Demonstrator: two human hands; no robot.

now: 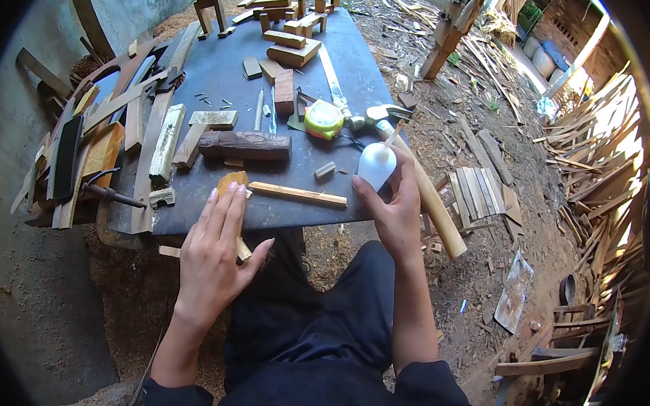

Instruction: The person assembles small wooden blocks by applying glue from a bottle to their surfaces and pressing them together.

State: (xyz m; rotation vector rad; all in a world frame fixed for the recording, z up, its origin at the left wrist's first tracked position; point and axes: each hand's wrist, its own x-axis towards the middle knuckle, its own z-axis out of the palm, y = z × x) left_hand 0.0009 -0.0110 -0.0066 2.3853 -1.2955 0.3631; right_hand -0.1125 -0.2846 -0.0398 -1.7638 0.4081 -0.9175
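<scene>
My right hand (398, 207) is wrapped round a white squeeze bottle (375, 166) with a thin nozzle, upright at the table's right edge. Flat over the near edge lies my left hand (216, 245), its fingers stretched out and thumb apart. Under its fingertips is a small tan wooden piece (232, 179); a wood strip (243, 250) shows partly between thumb and palm. A thin wooden stick (297, 194) lies between the two hands. Beyond it sit a dark wood block (246, 145) and a yellow-green tape measure (323, 120). A hammer (428, 190) rests beside the right hand.
Wood offcuts and tools crowd the left side of the dark table (287, 227). Small wooden assemblies (305, 25) stand at the far end. Nails (211, 100) and a metal ruler (333, 71) lie mid-table. Scrap wood (598, 173) is heaped along the right.
</scene>
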